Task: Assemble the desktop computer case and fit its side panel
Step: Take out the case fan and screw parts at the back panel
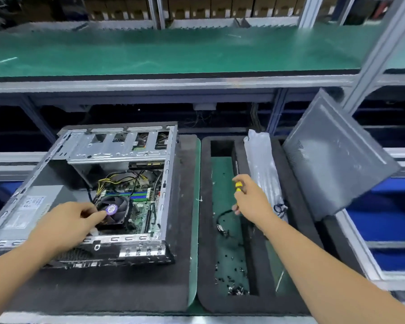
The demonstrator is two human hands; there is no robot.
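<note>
Case (pixel 117 183) lies open on the black mat (pixel 103 288), left of the foam tray (pixel 204 230); side panel (pixel 337 157) leans tilted at far right. Left hand (pixel 68 224) pinches at the cooler fan (pixel 114 210), its grip unclear. Right hand (pixel 251 198) grips a yellow-handled screwdriver (pixel 238 186) over the tray.

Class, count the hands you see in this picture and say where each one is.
2. The left hand reaches into the open computer case at the cooler fan. The right hand holds a yellow-handled screwdriver over the foam tray.
</note>
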